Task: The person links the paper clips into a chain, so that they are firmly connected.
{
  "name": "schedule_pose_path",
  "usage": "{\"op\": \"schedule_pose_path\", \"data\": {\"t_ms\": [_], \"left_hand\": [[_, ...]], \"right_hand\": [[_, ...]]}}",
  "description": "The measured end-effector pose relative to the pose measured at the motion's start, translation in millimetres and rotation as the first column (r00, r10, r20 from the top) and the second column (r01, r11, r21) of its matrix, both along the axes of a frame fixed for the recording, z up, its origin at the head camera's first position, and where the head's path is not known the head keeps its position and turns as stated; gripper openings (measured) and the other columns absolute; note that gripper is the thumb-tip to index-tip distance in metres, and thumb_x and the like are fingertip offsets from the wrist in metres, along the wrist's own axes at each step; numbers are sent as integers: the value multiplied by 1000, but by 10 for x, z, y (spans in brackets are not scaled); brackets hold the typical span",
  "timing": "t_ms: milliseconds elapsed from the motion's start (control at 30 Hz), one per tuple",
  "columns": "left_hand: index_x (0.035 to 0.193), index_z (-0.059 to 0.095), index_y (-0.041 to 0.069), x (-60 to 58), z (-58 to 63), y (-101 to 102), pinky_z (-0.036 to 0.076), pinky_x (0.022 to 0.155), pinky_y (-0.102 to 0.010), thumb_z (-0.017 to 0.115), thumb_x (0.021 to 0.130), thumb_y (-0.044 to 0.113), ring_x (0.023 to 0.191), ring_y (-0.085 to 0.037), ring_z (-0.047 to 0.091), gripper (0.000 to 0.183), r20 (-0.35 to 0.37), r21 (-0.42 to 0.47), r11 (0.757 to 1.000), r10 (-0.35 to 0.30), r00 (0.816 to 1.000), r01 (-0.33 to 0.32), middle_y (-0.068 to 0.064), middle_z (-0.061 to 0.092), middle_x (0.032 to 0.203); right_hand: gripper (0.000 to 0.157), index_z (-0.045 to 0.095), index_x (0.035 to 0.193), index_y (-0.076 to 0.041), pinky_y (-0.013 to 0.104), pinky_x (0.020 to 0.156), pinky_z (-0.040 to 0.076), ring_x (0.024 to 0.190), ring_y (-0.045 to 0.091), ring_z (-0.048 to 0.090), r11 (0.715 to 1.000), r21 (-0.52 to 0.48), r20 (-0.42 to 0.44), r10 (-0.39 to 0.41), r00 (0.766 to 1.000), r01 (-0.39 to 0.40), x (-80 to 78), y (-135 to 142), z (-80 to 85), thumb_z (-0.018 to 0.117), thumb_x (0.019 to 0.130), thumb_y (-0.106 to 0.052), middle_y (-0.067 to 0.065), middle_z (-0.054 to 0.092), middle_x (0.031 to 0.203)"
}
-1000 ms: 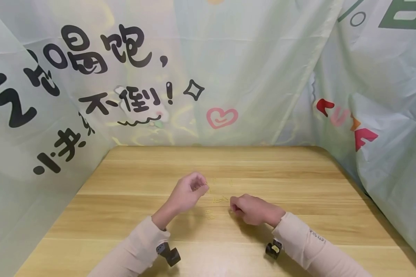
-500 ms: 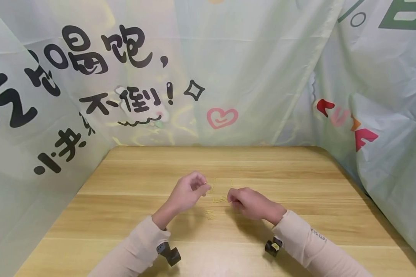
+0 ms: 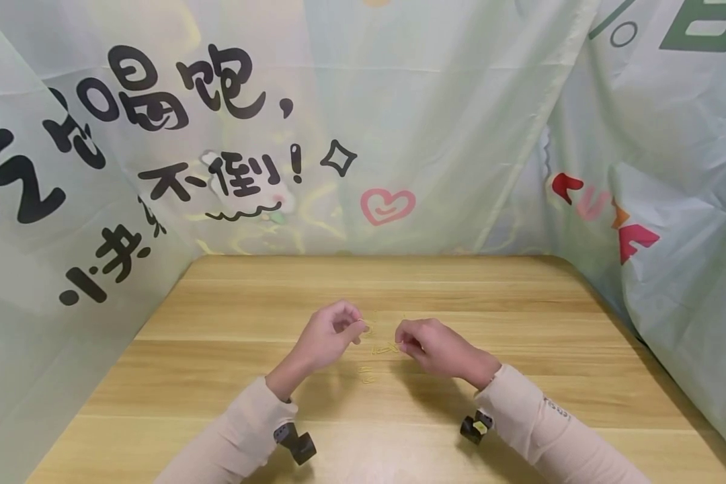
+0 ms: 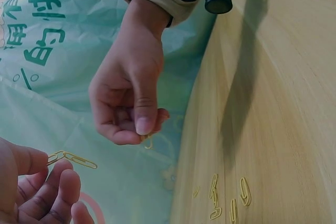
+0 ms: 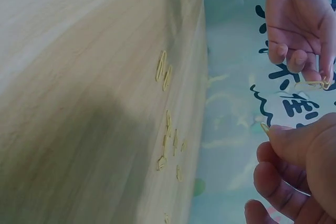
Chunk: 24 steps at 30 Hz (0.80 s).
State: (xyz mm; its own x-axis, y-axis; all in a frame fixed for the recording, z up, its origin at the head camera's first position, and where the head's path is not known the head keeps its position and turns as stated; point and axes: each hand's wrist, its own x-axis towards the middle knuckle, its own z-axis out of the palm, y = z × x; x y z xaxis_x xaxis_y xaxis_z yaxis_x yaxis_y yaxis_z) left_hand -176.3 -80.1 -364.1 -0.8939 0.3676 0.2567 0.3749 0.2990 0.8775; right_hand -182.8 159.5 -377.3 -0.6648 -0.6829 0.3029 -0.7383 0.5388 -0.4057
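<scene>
Paperclips [image 4: 80, 160] joined in a short chain are pinched by the left hand [image 3: 333, 334], left of lower centre in the head view; a single clip [image 4: 148, 142] is pinched by the right hand [image 3: 433, 346], just to the right. Loose yellow clips [image 4: 245, 191] are scattered between and below the hands on the wood-grained tabletop [image 3: 248, 289], backed by a printed curtain [image 3: 460, 134] above.

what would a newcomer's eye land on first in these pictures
Probably the bold black lettering on the cloth backdrop, upper left in the head view. Next, above the middle of the wooden table, the left hand pinches yellow paper clips and the right hand another clip. Loose clips lie on the tabletop below.
</scene>
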Motion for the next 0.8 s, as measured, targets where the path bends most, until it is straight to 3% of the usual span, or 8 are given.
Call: {"op": "schedule_pose_path", "data": {"t_ms": [333, 633, 800], "left_hand": [[94, 60, 7, 8, -54, -17, 52, 63, -30, 61, 95, 12, 74, -21, 66, 6, 15, -8, 1000, -22, 1000, 22, -2, 69, 88], [94, 61, 9, -17, -33, 1, 51, 61, -32, 61, 95, 13, 76, -22, 65, 4, 10, -27, 999, -30, 999, 31, 2, 67, 86], [92, 59, 8, -26, -54, 0, 51, 66, -35, 61, 95, 14, 81, -28, 65, 7, 3, -29, 999, -33, 999, 33, -4, 66, 86]], "right_hand": [[12, 63, 95, -6, 21, 62, 51, 69, 5, 58, 998, -61, -56, 6, 998, -9, 17, -48, 44, 63, 89, 5, -2, 65, 82], [10, 62, 96, -7, 23, 63, 52, 74, 7, 61, 994, -113, -33, -6, 999, 2, 12, -57, 113, 63, 91, 1, 3, 67, 85], [9, 62, 95, -8, 24, 62, 52, 71, 6, 59, 992, -123, -24, -14, 1000, 11, 22, -72, 137, 64, 91, 0, 2, 65, 82]]}}
